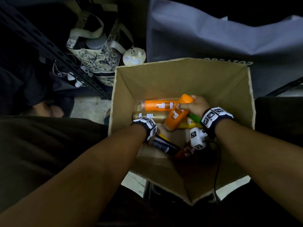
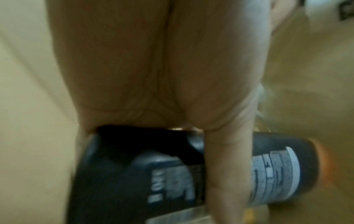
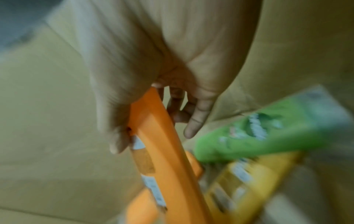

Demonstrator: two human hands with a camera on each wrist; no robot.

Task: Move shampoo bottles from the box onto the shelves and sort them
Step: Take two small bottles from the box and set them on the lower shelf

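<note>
Both hands are down inside an open cardboard box (image 1: 164,76). My right hand (image 1: 195,105) grips the top end of an orange shampoo bottle (image 1: 177,113), which tilts up off the pile; the same orange bottle (image 3: 166,159) shows in the right wrist view between thumb and fingers. My left hand (image 2: 172,91) holds a black bottle (image 2: 134,174) with a white label, its thumb across the front; in the head view that black bottle (image 1: 165,145) lies near the box's front. A second orange bottle (image 1: 155,104), a golden one (image 1: 150,116), a yellow one (image 3: 245,178) and a green one (image 3: 258,136) lie in the box.
A black perforated metal shelf upright (image 1: 54,51) runs at the left. Behind it stands a patterned tote bag (image 1: 98,53) and a round white container (image 1: 133,57). A grey bag (image 1: 213,35) lies behind the box. A dark reddish bottle (image 1: 185,150) lies by the black one.
</note>
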